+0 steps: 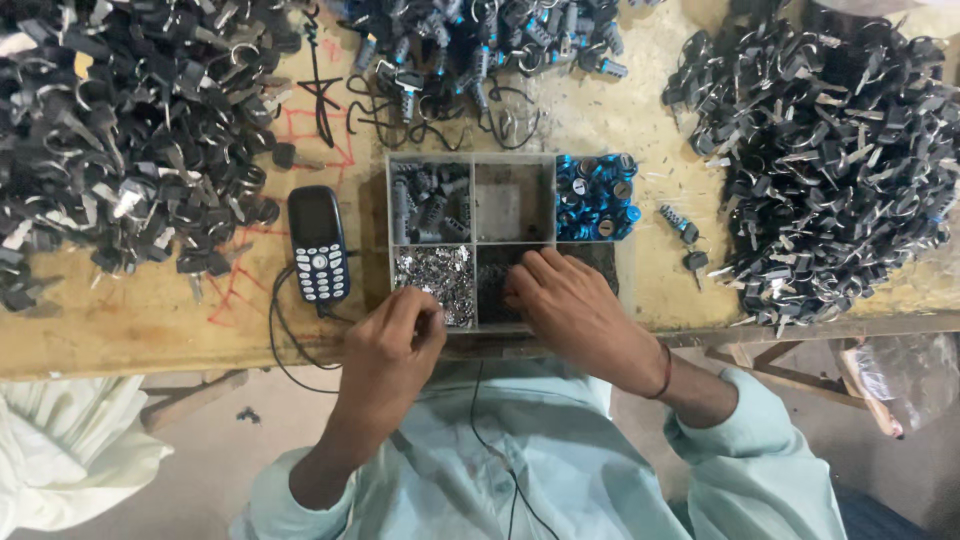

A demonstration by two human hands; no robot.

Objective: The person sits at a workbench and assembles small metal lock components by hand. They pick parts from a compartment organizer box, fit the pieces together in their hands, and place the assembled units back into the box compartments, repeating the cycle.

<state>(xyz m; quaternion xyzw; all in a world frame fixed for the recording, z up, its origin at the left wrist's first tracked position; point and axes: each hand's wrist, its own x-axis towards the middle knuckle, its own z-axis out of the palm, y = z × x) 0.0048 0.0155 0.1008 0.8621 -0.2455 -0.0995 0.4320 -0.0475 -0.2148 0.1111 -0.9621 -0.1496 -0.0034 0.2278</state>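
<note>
A grey divided tray (pixel 470 170) lies on the wooden bench in front of me. My left hand (pixel 392 345) is curled at the tray's near edge, beside the compartment of small silvery parts (pixel 432 272); its fingertips are pinched together and whatever is in them is hidden. My right hand (pixel 570 300) reaches into the near middle compartment of small dark parts (pixel 490 290), fingers apart and resting on them. Other compartments hold grey cylinders (pixel 430 205) and blue-capped cylinders (pixel 597 195).
A dark keypad phone (pixel 318 245) with a black cable lies left of the tray. Big heaps of black-headed keys fill the left (pixel 120 140) and right (pixel 840 160) of the bench, and lock barrels (pixel 480 45) lie at the back. White cloth (pixel 60 450) hangs below left.
</note>
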